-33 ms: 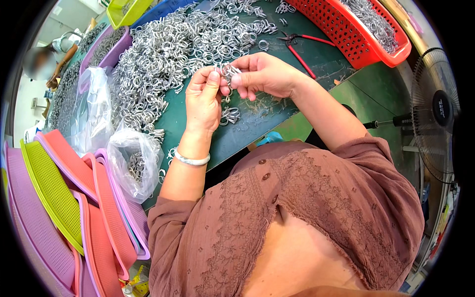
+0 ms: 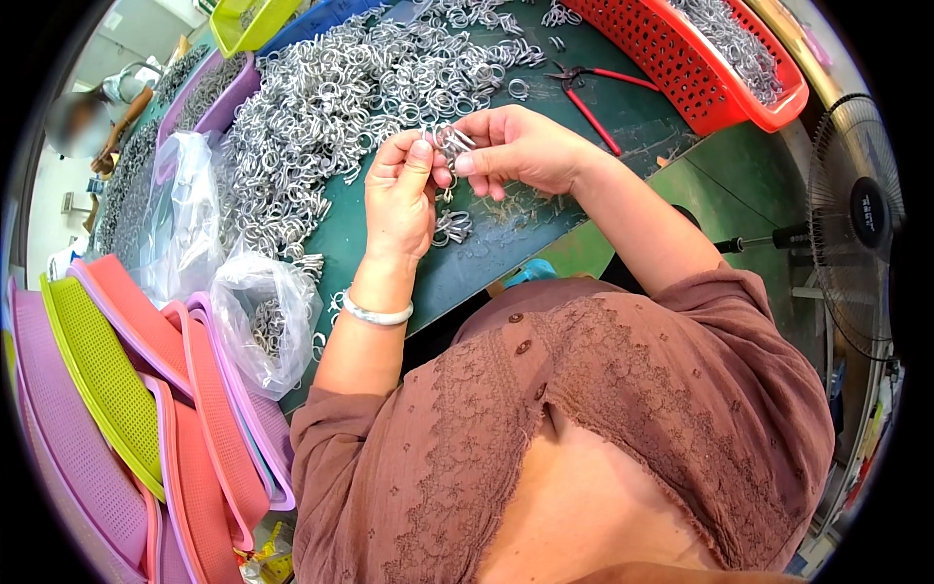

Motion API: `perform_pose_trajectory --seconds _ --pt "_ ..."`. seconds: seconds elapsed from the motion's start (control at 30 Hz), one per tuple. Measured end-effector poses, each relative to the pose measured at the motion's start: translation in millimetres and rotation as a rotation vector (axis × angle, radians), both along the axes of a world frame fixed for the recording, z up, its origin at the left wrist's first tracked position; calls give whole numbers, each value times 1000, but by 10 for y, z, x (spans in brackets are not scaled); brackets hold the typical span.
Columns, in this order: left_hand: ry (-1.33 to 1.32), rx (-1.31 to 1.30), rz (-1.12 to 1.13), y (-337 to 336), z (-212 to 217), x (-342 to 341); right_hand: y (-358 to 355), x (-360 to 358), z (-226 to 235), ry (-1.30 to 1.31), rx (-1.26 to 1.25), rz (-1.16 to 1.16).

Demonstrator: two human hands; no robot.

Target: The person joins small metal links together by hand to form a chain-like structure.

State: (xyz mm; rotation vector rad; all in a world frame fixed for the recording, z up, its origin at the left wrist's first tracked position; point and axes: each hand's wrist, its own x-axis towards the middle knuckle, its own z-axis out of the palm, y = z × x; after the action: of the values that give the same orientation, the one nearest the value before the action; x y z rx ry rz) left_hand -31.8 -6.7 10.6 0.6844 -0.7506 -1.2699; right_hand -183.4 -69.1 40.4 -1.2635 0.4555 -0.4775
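Metal rings (image 2: 449, 146) sit pinched between left hand (image 2: 401, 195) and right hand (image 2: 520, 148) (above the green table (image 2: 506, 243)).

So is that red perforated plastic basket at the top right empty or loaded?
Loaded: the red perforated plastic basket holds a heap of small silvery metal rings along its length.

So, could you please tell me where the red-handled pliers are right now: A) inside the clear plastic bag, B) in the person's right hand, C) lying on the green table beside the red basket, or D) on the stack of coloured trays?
C: the red-handled pliers lie untouched on the green table, just left of the red basket, while both hands work metal rings.
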Motion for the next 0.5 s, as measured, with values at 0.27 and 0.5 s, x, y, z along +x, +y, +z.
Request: perform_pose_trajectory --seconds 0.27,0.5 --pt "48 5 -53 -9 30 28 15 20 28 126 -204 -134" --pt "11 25 -100 -12 44 60 15 22 20 84 -238 -194"
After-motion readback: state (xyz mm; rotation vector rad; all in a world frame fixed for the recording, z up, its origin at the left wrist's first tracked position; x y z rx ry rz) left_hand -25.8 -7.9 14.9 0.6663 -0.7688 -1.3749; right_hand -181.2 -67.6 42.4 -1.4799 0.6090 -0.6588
